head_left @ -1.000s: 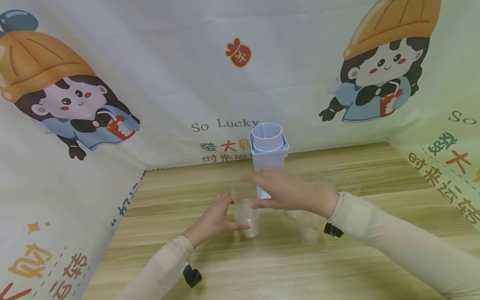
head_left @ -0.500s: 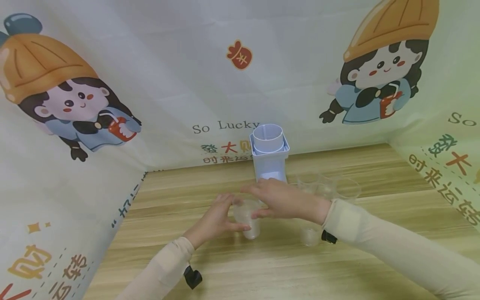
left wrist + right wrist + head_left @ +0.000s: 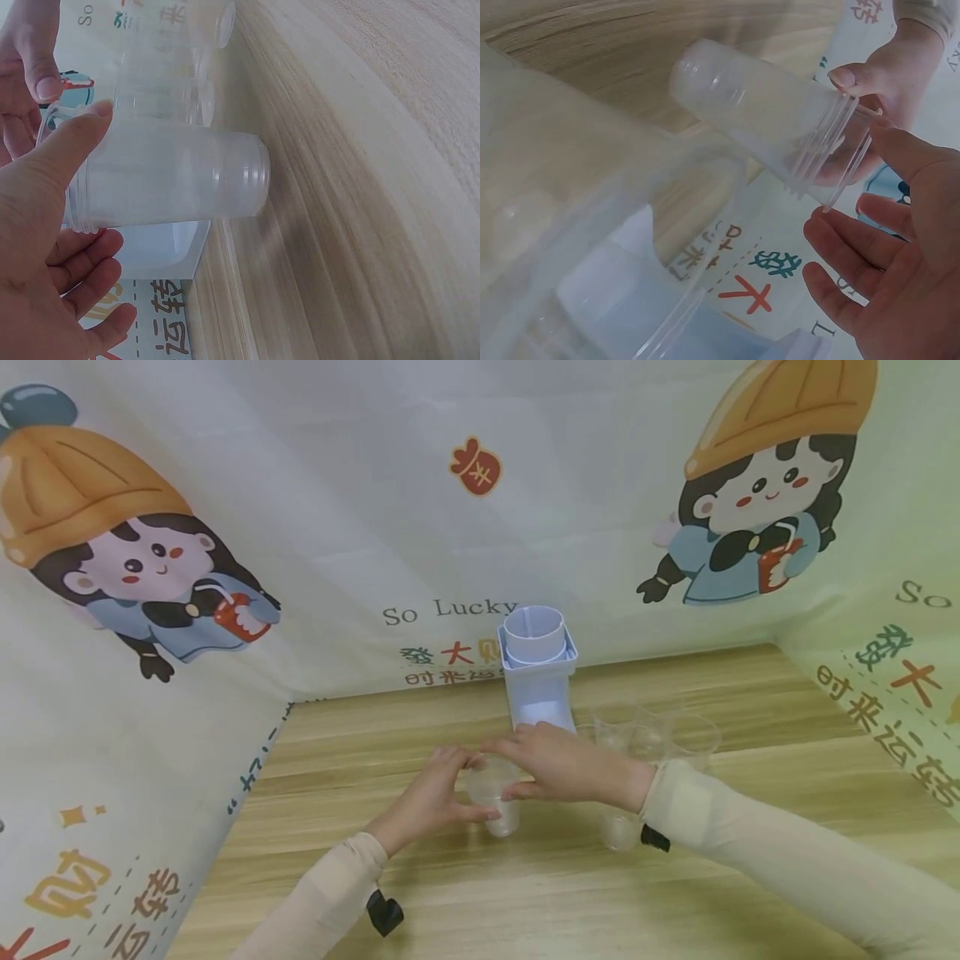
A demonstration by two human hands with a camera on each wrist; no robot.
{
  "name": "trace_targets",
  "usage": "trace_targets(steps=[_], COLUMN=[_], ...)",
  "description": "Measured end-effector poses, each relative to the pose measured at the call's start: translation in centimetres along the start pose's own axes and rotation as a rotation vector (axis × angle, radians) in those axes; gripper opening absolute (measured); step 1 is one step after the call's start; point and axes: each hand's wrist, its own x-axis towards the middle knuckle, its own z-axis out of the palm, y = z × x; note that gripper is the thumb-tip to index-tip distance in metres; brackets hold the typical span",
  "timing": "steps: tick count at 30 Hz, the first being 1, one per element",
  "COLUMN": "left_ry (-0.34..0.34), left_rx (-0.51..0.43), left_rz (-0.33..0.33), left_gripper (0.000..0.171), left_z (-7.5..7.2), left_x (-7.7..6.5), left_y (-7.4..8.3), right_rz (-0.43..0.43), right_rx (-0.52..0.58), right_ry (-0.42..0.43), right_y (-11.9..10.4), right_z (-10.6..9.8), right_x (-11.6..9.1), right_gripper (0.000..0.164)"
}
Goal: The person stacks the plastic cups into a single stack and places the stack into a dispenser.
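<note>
A stack of nested clear plastic cups (image 3: 504, 820) stands upright on the table, its layered rims showing in both wrist views. My left hand (image 3: 426, 800) grips the stack around its upper side, thumb across the near side in the left wrist view and fingers behind. From the right, my right hand (image 3: 566, 767) holds the topmost cup by its rim. In the right wrist view, the thumb and fingertips sit on opposite sides of that rim (image 3: 855, 161), which rises slightly above the other rims.
Behind the hands stands a pale blue square holder (image 3: 542, 689) with a round tube in its top. More clear cups (image 3: 693, 735) are grouped at the right, partly behind the right forearm, with one cup (image 3: 619, 833) nearer the front. A printed cloth (image 3: 337, 527) walls the wooden table.
My right hand has lowered a clear cup from above the stack down into it, and now sits at the rims. The left hand stays around the stack.
</note>
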Motion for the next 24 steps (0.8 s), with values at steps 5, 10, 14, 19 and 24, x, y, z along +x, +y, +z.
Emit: trace_targets(steps=[5,10,14,19,24], left_ry=[0.001,0.006,0.008,0.003,0.009], left_rx=[0.002,0.004,0.007,0.014,0.039], left_rz=[-0.004,0.001,0.005,0.002,0.003], left_gripper=[0.065,0.066,0.067,0.068,0.068], left_z=[0.01,0.07,0.05,0.05,0.07], left_x=[0.00,0.14,0.23,0.22,0.18], left_y=[-0.13,-0.20,-0.17,-0.16,-0.10], right_rz=[-0.007,0.004,0.014,0.022,0.024], right_rx=[-0.030,-0.018,-0.009,-0.007,-0.007], right_ry=[0.006,-0.012,-0.027,-0.036,-0.037], right_y=[0.04,0.01,0.00,-0.04,-0.02], right_z=[0.29,0.48,0.53,0.66,0.71], right_x=[-0.02,0.05,0.01,-0.09,-0.12], right_gripper=[0.061,0.062,0.061,0.061,0.062])
